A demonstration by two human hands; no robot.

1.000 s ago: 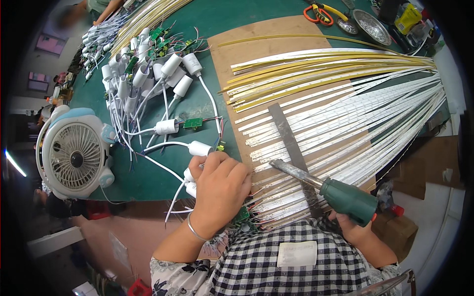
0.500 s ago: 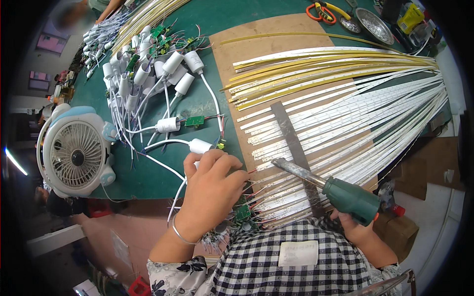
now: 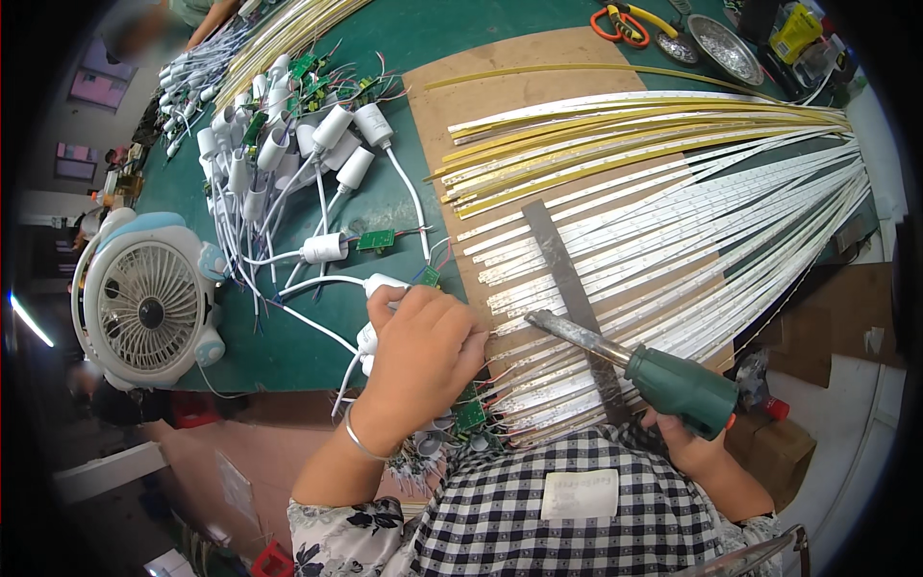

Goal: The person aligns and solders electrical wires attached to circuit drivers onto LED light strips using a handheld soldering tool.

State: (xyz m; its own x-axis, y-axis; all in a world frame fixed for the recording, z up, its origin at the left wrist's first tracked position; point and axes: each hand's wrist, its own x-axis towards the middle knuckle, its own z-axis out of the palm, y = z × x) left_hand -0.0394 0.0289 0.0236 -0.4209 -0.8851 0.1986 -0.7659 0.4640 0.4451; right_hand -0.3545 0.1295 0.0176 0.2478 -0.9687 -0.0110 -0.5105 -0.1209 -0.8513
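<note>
My left hand [image 3: 418, 361] presses down at the near ends of a fan of white and yellow light strips [image 3: 663, 212] lying on a brown board [image 3: 500, 91]. Its fingers pinch thin wires and a small green circuit board beside a white cylindrical housing [image 3: 370, 338]. My right hand [image 3: 687, 438] grips the green handle of a soldering iron [image 3: 639, 361]. The iron's metal tip points left and rests on the strip ends just right of my left fingers. A flat grey metal bar [image 3: 567, 284] lies across the strips.
A pile of white housings with cables and green boards [image 3: 279, 144] covers the green mat at upper left. A small white desk fan [image 3: 144, 303] stands at the left edge. Orange-handled cutters [image 3: 620, 24] and a metal dish [image 3: 726, 43] sit at the top right.
My left hand has shifted slightly along the strip ends, staying over the wires. The soldering iron has stayed at nearly the same spot.
</note>
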